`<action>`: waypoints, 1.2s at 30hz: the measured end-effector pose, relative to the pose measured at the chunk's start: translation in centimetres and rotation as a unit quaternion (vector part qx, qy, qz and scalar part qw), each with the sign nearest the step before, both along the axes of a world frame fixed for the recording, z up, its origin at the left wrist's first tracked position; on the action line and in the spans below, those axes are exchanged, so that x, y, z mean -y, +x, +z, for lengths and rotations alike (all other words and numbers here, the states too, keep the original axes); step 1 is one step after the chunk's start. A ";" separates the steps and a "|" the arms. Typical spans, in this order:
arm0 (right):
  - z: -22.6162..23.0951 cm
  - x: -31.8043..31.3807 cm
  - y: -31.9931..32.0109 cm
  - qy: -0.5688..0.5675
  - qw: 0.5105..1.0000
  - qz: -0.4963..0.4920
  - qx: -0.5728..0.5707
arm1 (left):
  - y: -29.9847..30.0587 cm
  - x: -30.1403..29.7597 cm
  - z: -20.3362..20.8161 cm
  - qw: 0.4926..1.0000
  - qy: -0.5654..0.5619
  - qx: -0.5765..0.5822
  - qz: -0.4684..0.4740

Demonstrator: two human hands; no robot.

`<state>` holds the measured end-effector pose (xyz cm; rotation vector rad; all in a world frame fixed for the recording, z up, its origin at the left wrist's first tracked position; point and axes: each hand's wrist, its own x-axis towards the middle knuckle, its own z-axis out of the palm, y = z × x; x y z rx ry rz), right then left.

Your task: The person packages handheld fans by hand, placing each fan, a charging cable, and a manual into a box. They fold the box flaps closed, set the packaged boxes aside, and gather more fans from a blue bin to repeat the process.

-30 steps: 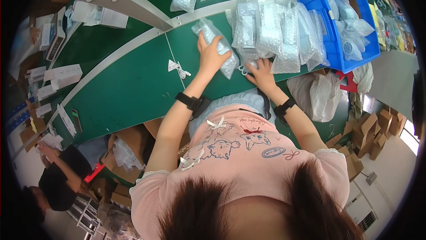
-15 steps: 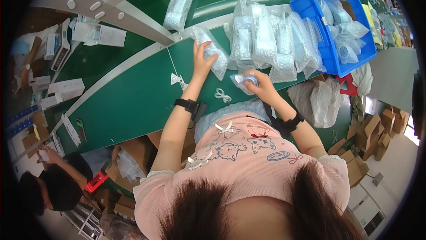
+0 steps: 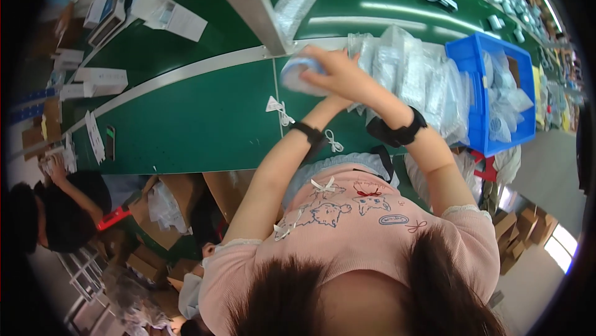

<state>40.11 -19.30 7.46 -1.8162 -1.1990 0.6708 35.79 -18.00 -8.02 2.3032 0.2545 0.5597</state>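
Both my arms are raised over the green table (image 3: 186,118). My right hand (image 3: 338,69), with a black band on its wrist, is closed on a clear plastic packet (image 3: 297,76) with pale blue contents, held up in front of the metal beam (image 3: 248,0). My left hand (image 3: 330,104) reaches up under the right wrist and is mostly hidden behind it; whether it grips the packet is not visible. Just to the right lies a pile of similar clear packets (image 3: 416,75).
A blue bin (image 3: 475,63) with more packets stands at the right. Two small white ties (image 3: 279,109) lie on the table near me. Another clear packet (image 3: 295,4) lies on the far belt. White boxes (image 3: 99,78) sit at the left, where a co-worker (image 3: 62,212) bends low. Cardboard boxes (image 3: 528,230) stand on the floor.
Both hands have lifted off the table and come together; the right hand now holds a packet up higher and further left than before. The view has also shifted closer.
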 end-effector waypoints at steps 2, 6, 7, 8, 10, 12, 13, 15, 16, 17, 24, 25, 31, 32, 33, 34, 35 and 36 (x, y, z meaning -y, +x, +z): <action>-2.7 -2.5 -0.9 -0.021 0.999 0.038 0.008 | -2.7 -0.2 0.4 0.998 -0.035 -0.051 -0.020; -8.4 -5.2 -2.8 -0.075 0.989 0.115 -0.061 | -9.8 -0.7 1.8 0.962 -0.107 -0.131 -0.214; -9.9 -5.2 -3.1 -0.050 0.989 0.120 -0.075 | -10.4 -0.5 2.5 0.962 -0.105 -0.130 -0.216; -10.7 -5.7 -3.4 -0.024 0.987 0.131 -0.092 | -11.4 -0.5 2.9 0.962 -0.066 -0.131 -0.231; -10.6 -5.9 -1.5 -0.089 0.981 0.168 -0.025 | -12.8 -1.0 2.8 0.961 -0.028 -0.132 -0.242; -11.3 -5.9 2.1 -0.176 0.958 0.201 0.103 | -14.1 -1.7 1.6 0.938 0.093 -0.114 -0.314; -11.8 -6.0 4.2 -0.202 0.945 0.200 0.163 | -14.1 -1.7 1.2 0.919 0.150 -0.102 -0.349; -10.1 -8.0 6.2 -0.233 0.936 0.104 0.241 | -14.6 -1.9 0.9 0.925 0.139 -0.093 -0.342; -10.5 -8.9 7.4 -0.201 0.936 0.059 0.284 | -14.3 -1.9 0.9 0.925 0.134 -0.077 -0.347; -10.7 -10.2 8.5 -0.166 0.931 0.014 0.325 | -14.1 -2.0 1.0 0.926 0.129 -0.061 -0.350; -16.6 -16.9 13.4 -0.107 0.878 0.121 0.452 | -12.8 -4.1 2.0 0.978 0.049 -0.041 -0.199; -17.0 -17.1 13.2 -0.112 0.874 0.096 0.463 | -12.8 -4.7 2.2 0.992 0.008 -0.011 -0.127; -12.6 -15.1 9.1 -0.295 0.910 0.064 0.285 | -14.2 -8.1 3.3 0.975 -0.165 -0.062 0.135; -12.8 -14.1 9.9 -0.297 0.909 0.056 0.288 | -13.9 -8.3 3.3 0.960 -0.202 -0.085 0.174; -12.9 -12.7 10.7 -0.313 0.905 0.048 0.285 | -13.2 -8.2 3.2 0.962 -0.201 -0.080 0.167; -12.8 -11.7 11.3 -0.328 0.901 0.043 0.280 | -12.7 -8.2 3.0 0.966 -0.179 -0.097 0.160; -12.7 -10.9 12.0 -0.328 0.901 0.039 0.281 | -12.1 -8.2 2.8 0.969 -0.157 -0.113 0.154; -12.1 -10.1 12.2 -0.338 0.909 0.024 0.242 | -11.8 -8.0 2.9 0.971 -0.135 -0.131 0.151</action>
